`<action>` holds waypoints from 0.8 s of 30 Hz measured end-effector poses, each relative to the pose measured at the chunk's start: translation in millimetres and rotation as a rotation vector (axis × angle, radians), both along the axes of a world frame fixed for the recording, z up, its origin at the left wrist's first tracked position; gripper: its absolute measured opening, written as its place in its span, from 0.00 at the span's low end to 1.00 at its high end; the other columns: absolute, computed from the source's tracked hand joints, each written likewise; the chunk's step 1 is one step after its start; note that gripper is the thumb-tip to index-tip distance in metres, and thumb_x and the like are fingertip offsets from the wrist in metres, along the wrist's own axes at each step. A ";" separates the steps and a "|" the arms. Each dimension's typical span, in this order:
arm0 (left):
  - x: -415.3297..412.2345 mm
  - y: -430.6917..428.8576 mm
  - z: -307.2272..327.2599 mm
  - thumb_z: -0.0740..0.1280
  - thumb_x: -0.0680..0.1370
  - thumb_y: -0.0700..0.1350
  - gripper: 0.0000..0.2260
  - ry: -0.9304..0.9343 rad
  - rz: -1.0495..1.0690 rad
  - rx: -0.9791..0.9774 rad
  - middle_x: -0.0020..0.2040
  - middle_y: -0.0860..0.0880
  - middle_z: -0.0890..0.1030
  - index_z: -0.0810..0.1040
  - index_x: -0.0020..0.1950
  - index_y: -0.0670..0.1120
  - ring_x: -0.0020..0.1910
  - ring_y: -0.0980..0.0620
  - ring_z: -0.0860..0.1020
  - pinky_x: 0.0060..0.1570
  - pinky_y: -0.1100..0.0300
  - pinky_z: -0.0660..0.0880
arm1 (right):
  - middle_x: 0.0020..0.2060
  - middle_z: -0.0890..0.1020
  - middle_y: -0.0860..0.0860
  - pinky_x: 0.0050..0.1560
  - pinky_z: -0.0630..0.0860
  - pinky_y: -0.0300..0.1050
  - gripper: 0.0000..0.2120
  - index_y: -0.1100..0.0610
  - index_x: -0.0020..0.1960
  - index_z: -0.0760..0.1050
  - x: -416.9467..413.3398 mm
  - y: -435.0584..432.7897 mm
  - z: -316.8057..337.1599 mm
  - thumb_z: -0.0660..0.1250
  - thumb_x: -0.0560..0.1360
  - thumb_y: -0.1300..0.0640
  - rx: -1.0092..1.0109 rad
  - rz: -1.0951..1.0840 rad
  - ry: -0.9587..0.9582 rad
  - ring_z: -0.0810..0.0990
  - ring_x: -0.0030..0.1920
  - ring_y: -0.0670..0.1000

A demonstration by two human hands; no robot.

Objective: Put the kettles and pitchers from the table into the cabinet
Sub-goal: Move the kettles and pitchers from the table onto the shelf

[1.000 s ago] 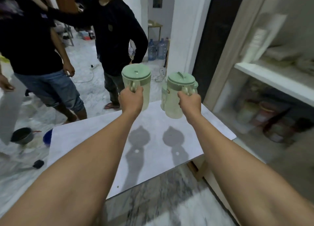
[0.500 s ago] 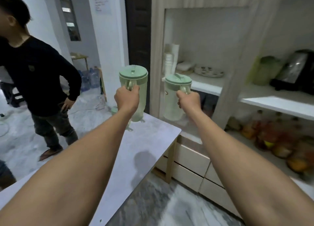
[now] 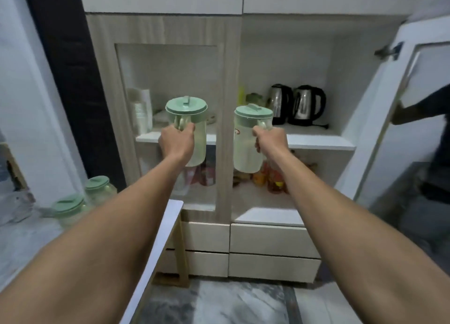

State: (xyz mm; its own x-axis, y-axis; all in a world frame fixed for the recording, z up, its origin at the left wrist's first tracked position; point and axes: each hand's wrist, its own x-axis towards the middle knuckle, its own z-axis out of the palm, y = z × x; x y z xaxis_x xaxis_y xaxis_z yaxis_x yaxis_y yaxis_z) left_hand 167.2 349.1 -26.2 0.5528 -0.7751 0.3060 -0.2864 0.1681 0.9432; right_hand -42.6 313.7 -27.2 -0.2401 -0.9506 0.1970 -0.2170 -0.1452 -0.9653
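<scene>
1. Two pale green pitchers, held up in the air before the cabinet, one in each fist.
2. Left pitcher: upright, clamped by its handle in the left hand, level with the closed glass door.
3. Right pitcher: upright, gripped by its handle in the right hand, in front of the open right compartment, just short of the white shelf.
4. On that shelf, at the back: two steel kettles with black handles, side by side.
5. Below the shelf: jars and bottles, blurred.
6. Lower left, on the table: two more green-lidded pitchers, standing well apart from the hands.
7. Against half a second ago: now square on to the cabinet instead of seen from its left; both pitchers carried rightward off the table's edge and nearer the shelves; the onlooker in black at the left gone from view.
8. At the right edge: another person's arm on the swung-open cabinet door.
</scene>
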 end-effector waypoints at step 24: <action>-239.9 -113.5 44.9 0.68 0.77 0.44 0.08 0.046 -0.175 -0.118 0.38 0.44 0.79 0.81 0.43 0.41 0.35 0.51 0.75 0.31 0.59 0.68 | 0.29 0.75 0.53 0.33 0.70 0.45 0.04 0.60 0.40 0.75 -240.7 -100.1 45.8 0.67 0.74 0.60 -0.041 -0.029 -0.025 0.71 0.29 0.50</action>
State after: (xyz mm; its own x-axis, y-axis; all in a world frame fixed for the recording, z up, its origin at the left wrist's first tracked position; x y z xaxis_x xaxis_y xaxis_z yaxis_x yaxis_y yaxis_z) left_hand -72.7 235.6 18.7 0.4281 -0.8211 0.3776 -0.2001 0.3213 0.9256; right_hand -283.3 213.6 18.6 -0.2732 -0.9342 0.2292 -0.1972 -0.1788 -0.9639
